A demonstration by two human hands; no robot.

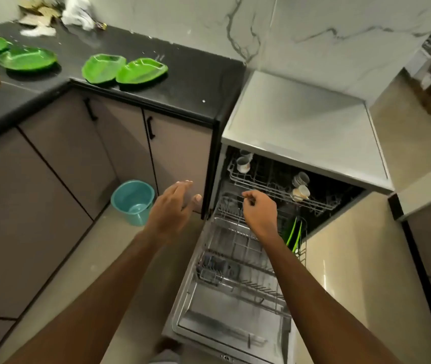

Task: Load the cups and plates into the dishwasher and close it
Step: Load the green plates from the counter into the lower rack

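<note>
While two green plastic plates stand on edge in the lower wire rack of the open grey dishwasher, both hands hover empty: left hand flat-fingered, right hand loosely curled. Four more green leaf-shaped plates lie flat on the black countertop, up-left, nearer the left hand.

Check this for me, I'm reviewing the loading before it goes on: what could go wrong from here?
1. The lower rack is pulled out over the open door. Shutting the door before sliding the rack in would likely jam it.
2. Two green plates sit together near the front edge of the counter, so a hurried reach might knock one off.
3. The cups in the upper rack lie tilted and may roll when that rack moves.
</note>
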